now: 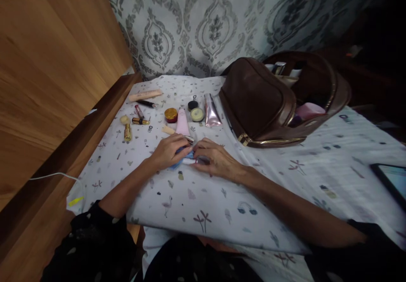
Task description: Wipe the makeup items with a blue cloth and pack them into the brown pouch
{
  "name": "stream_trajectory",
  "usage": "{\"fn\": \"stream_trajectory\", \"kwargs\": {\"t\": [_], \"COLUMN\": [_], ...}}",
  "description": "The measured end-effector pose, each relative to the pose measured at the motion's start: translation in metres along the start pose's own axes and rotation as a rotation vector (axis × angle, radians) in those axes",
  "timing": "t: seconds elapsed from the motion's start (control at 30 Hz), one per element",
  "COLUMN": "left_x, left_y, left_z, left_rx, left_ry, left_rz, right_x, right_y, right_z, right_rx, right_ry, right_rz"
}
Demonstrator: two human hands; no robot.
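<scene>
My left hand is closed on a crumpled blue cloth just above the table. Right beside it, my right hand has its fingers curled around a small white thing with a grey oval end; its kind is hard to make out behind the fingers. Both hands nearly touch, and the cloth lies between them. Just beyond my left fingertips is a pink tube. Behind the hands stand a jar with a gold-brown lid, a pale yellow-green jar and a shiny pink tube.
A brown zippered bag gapes at the right, cosmetics inside. Several small cosmetics, among them a gold bottle and a peach tube, lie left. A wooden panel borders the left; a dark-framed screen is far right.
</scene>
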State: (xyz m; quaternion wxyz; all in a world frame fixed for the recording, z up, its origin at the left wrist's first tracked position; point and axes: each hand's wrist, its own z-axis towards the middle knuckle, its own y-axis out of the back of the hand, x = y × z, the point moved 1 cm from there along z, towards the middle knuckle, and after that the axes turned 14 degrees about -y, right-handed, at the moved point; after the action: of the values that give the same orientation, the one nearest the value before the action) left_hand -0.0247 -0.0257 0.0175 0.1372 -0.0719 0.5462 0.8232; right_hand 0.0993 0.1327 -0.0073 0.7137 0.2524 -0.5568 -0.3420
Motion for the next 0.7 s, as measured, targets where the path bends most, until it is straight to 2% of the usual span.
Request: {"fn": "stream_trajectory", "kwargs": {"t": [0.13, 0.27, 0.43, 0.53, 0.7], "left_x": [0.005, 0.010, 0.012, 0.011, 0.003], "left_y": [0.001, 0.002, 0.001, 0.000, 0.000], "left_z": [-0.002, -0.004, -0.005, -0.005, -0.002], "left_rx": [0.043, 0.084, 0.156, 0.153, 0.105], "left_ry": [-0.094, -0.086, -0.102, -0.075, -0.002], "left_rz": [0.032, 0.096, 0.136, 0.134, 0.010], "right_x": [-0.002, -0.005, -0.009, -0.010, -0.005], "right_y": [0.004, 0.011, 0.014, 0.014, 0.013], "right_z": [0.000, 0.001, 0.002, 0.003, 0.006], "right_rx": [-0.047, -0.065, -0.143, -0.163, -0.101], "right_ry": [-0.119, -0.291, -0.382, -0.421, -0.501], "right_rz": [0.103, 0.230, 0.374, 0.479, 0.761]}}
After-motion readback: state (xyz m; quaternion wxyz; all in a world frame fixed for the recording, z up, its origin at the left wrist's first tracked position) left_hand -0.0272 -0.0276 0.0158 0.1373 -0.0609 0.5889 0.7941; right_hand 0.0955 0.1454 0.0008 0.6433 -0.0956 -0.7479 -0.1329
